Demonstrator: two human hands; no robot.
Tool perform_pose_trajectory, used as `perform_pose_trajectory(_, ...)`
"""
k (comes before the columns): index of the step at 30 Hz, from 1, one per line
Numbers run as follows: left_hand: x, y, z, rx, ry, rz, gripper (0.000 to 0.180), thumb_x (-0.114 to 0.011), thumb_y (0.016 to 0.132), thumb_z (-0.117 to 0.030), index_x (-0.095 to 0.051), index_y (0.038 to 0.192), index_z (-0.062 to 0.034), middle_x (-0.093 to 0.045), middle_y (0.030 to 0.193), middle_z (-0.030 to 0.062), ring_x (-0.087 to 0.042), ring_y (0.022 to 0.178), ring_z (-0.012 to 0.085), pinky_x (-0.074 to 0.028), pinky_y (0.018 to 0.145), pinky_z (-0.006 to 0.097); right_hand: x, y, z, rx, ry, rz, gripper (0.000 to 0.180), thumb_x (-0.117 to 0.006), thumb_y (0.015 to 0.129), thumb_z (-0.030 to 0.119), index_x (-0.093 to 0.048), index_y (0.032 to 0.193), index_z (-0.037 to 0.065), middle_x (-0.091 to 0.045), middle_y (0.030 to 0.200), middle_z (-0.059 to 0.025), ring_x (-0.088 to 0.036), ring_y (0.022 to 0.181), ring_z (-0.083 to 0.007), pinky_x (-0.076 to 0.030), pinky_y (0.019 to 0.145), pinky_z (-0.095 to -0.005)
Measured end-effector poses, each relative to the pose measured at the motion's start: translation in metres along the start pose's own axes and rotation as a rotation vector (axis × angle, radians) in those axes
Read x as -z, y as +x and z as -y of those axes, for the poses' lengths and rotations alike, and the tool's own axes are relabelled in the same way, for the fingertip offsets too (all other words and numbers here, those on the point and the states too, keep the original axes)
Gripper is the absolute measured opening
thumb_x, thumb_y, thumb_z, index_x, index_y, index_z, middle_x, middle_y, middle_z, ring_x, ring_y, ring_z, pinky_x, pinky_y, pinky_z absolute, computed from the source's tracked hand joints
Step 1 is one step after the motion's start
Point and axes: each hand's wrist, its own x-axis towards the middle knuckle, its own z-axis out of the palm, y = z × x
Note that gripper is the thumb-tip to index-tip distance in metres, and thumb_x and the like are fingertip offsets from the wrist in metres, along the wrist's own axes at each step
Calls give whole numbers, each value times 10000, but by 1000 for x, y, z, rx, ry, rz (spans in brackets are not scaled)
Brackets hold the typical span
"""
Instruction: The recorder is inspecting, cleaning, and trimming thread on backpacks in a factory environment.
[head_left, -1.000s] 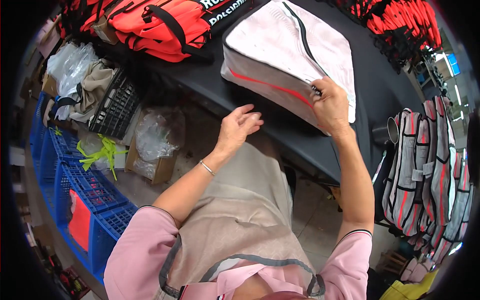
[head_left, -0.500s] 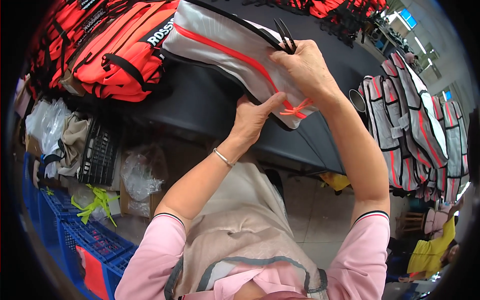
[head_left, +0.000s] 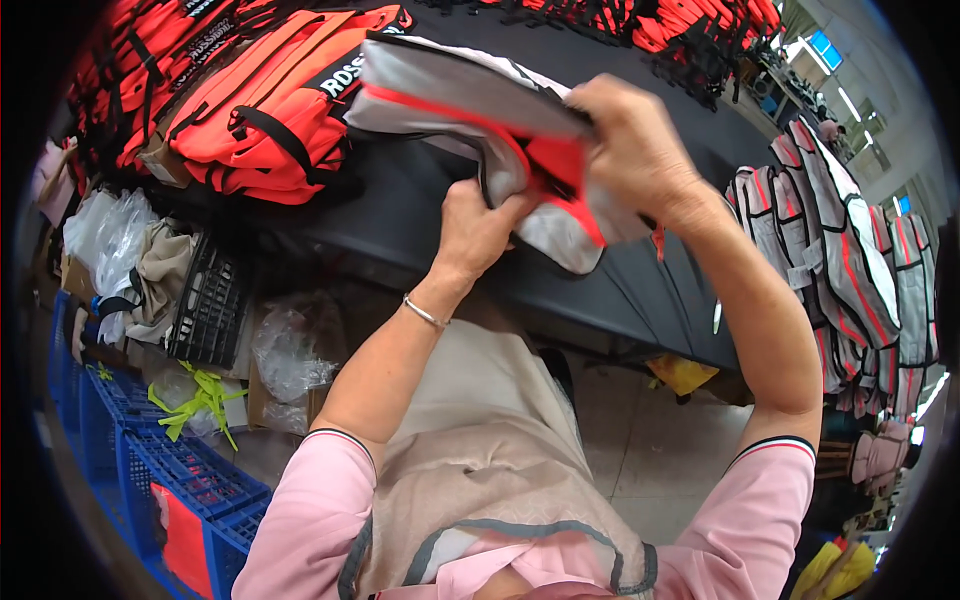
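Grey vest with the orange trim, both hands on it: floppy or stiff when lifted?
Likely semi-floppy: the grey vest bends where the left hand and right hand pinch its end. Its far panel holds shape, suggesting padding. Probably light, since it is raised off the black table.

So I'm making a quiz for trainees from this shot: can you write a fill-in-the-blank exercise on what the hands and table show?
1. Both hands grip a grey vest trimmed in ____.
2. The vest is held over a ____ table.
3. The left hand has a thin ____ at its wrist.
4. The right hand grips the vest from ____.

Missing words: red; black; bracelet; above
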Motion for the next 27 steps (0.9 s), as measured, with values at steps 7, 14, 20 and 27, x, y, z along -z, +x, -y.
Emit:
perform_pose_trajectory(7,63,-58,78,477,-59,-52,365,-789,765,-192,-648,1008,41,-672,762,79,-591,550,112,-476,485,227,34,-39,-94,-468,317,-86,405,-597,684,-47,-659,1084,-54,-711,935,-80,-630,861,-118,-504,794,-293)
perform_pose_trajectory(14,76,-27,33,-535,563,-424,843,-861,622,-139,-430,1336,-22,-485,1329,152,-470,1208,331,-375,1019,410,-2,-74,-11,-506,633,-43,475,-460,653,-192,-699,1016,-1,-699,956,-70,-627,920,-137,-471,853,-260)
perform_pose_trajectory(20,112,6,76,-570,699,-305,679,-697,658,57,-485,1290,-72,-527,1244,151,-513,1157,340,-432,968,438,11,-71,-8,-489,693,-128,361,-509,689,-191,-697,931,0,-675,926,-66,-628,891,-137,-487,850,-270)
perform_pose_trajectory(27,149,-6,80,-601,945,-526,563,-855,667,-157,-549,1131,-71,-584,969,105,-596,895,277,-486,805,375,3,-126,-25,-471,738,-92,380,-492,544,-223,-672,820,-33,-594,880,-50,-577,880,-151,-460,809,-255)
